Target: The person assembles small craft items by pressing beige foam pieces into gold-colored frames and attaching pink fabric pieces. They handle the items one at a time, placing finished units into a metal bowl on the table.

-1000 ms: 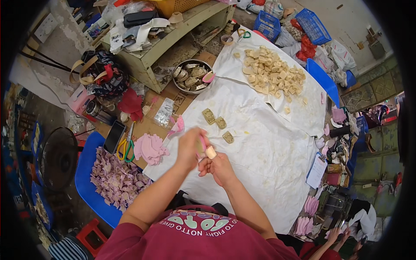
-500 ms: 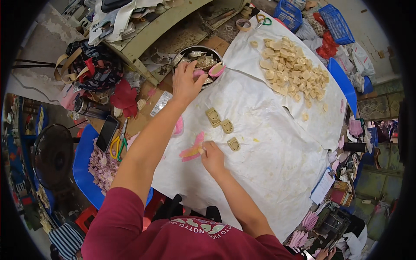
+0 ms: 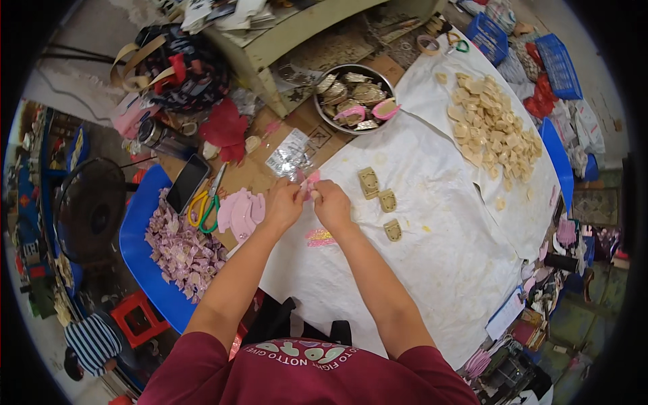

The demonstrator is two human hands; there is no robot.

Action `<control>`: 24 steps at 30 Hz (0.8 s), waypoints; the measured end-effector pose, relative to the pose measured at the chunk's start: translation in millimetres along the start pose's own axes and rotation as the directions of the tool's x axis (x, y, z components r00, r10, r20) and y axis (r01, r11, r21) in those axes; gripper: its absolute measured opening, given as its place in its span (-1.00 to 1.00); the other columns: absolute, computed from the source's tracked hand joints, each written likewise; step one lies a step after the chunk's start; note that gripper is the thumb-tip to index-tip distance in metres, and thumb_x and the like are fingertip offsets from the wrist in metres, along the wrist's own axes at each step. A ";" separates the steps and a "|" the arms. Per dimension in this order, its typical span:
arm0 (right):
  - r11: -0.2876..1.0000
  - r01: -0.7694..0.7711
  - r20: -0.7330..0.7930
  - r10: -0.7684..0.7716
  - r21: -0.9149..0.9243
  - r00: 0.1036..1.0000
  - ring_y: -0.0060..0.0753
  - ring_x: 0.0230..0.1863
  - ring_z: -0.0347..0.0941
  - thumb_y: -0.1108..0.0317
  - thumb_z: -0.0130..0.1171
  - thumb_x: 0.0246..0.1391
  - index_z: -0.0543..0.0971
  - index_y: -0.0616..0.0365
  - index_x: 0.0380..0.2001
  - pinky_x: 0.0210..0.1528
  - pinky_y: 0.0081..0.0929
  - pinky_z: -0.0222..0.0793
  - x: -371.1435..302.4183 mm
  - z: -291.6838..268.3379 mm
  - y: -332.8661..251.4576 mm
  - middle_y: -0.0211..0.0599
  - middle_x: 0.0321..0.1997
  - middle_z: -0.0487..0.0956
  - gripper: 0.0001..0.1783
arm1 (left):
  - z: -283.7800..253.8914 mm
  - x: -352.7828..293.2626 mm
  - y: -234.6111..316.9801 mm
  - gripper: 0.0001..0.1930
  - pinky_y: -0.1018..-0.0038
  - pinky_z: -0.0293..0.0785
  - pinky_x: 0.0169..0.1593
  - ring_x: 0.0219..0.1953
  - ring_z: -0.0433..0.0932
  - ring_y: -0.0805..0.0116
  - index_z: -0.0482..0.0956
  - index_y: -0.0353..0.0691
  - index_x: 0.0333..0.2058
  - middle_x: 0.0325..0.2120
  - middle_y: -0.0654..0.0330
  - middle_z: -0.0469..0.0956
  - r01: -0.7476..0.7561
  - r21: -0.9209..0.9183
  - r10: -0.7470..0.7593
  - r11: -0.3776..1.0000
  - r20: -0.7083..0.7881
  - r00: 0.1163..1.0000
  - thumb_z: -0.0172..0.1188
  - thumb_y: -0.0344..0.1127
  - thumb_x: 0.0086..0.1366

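Note:
My left hand (image 3: 286,204) and my right hand (image 3: 331,205) meet over the left part of the white sheet, fingers pinched on a small pink piece (image 3: 312,179) between them. Fingers hide most of that piece, so its exact kind is unclear. Just below the hands, a glittery pink and yellow strip (image 3: 321,237) lies flat on the sheet. To the right of my right hand are several tan, U-marked moulded pieces (image 3: 387,200). Beyond the hands stands a round metal bowl (image 3: 322,116) holding silvery-brown pieces and pink-edged ones.
A heap of cream pieces (image 3: 493,128) covers the far right. At left lie stacked pink cutouts (image 3: 241,214), scissors (image 3: 212,199), a phone (image 3: 188,183) and a blue tray (image 3: 138,233) of purple-pink scraps. A clear plastic packet (image 3: 290,154) rests on cardboard near the bowl.
My left hand has come back from the bowl to meet my right hand at the pink piece. My right hand has left the glittery strip on the sheet. The view has shifted.

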State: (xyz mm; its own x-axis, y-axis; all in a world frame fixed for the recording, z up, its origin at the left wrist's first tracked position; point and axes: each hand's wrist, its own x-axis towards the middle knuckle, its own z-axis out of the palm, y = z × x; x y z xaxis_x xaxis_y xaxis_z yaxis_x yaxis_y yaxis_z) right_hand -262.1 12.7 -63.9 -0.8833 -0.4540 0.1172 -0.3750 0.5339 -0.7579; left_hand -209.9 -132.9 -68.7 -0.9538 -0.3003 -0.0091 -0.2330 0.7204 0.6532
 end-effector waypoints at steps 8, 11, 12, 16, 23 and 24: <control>0.980 0.079 0.053 -0.071 -0.183 0.996 -0.05 -0.06 0.43 0.61 0.08 -0.15 0.56 0.22 -0.27 -0.03 -0.20 0.38 -13.7 4.9 3.2 -0.17 -0.04 0.51 -0.72 | -100.5 -0.8 23.9 -0.85 0.55 0.45 -0.34 -0.47 0.51 0.54 0.58 -0.25 -0.30 -0.42 0.29 0.57 0.288 -0.943 -0.420 0.168 0.196 0.886 0.12 -0.31 0.29; 0.997 -0.056 -0.081 0.059 0.044 0.995 -0.04 -0.04 0.46 0.69 0.05 -0.16 0.53 0.28 -0.18 -0.02 -0.31 0.45 -23.6 -20.4 -31.0 -0.03 -0.05 0.47 -0.62 | -109.4 -20.9 34.7 -0.84 0.54 0.49 -0.29 -0.44 0.54 0.51 0.55 -0.30 -0.24 -0.40 0.25 0.59 0.331 -0.927 -0.392 0.176 0.243 0.887 0.09 -0.35 0.30; 0.985 -0.025 -0.121 0.045 0.169 0.992 -0.14 -0.09 0.47 0.67 0.07 -0.12 0.53 0.28 -0.18 -0.08 -0.37 0.46 -27.2 -31.4 -45.9 -0.06 -0.06 0.46 -0.66 | -110.2 -28.9 46.3 -0.83 0.54 0.49 -0.28 -0.44 0.54 0.51 0.56 -0.31 -0.24 -0.39 0.24 0.59 0.349 -0.921 -0.388 0.174 0.262 0.884 0.09 -0.35 0.30; 0.916 0.155 -0.184 -0.092 0.370 0.979 -0.27 -0.22 0.50 0.62 0.14 -0.07 0.53 0.29 -0.19 -0.23 -0.47 0.47 -32.3 -83.0 -109.4 -0.13 -0.14 0.47 -0.71 | -112.8 -51.6 82.4 -0.84 0.59 0.47 -0.35 -0.41 0.57 0.50 0.58 -0.35 -0.25 -0.38 0.20 0.60 0.358 -0.887 -0.260 0.291 0.287 0.922 0.09 -0.41 0.26; 0.953 0.267 -0.196 -0.237 0.141 0.951 -0.37 -0.30 0.48 0.58 0.12 -0.03 0.51 0.26 -0.34 -0.25 -0.48 0.40 -77.7 -126.5 -131.8 -0.26 -0.34 0.52 -0.87 | -131.3 -92.3 123.5 -0.83 0.57 0.29 -0.43 -0.52 0.33 0.64 0.57 -0.37 -0.35 -0.57 0.34 0.51 0.233 -0.656 0.093 0.718 0.422 0.902 0.08 -0.38 0.29; 0.950 0.114 -0.121 -0.082 0.289 0.989 -0.42 -0.30 0.47 0.56 0.10 -0.02 0.50 0.25 -0.36 -0.25 -0.49 0.38 -92.4 -130.7 -130.8 -0.30 -0.37 0.52 -0.90 | -137.5 -97.3 132.1 -0.83 0.55 0.28 -0.44 -0.53 0.32 0.63 0.55 -0.38 -0.37 -0.60 0.33 0.49 0.187 -0.576 0.130 0.796 0.464 0.876 0.07 -0.38 0.29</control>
State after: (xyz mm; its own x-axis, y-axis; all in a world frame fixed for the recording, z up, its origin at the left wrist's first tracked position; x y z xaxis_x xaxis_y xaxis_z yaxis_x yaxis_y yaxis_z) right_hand -168.2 78.0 108.2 -0.8772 -0.4062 0.2559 -0.3758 0.2493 -0.8925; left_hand -121.8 -94.5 122.5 -0.9540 0.1203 -0.2746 -0.2549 0.1569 0.9542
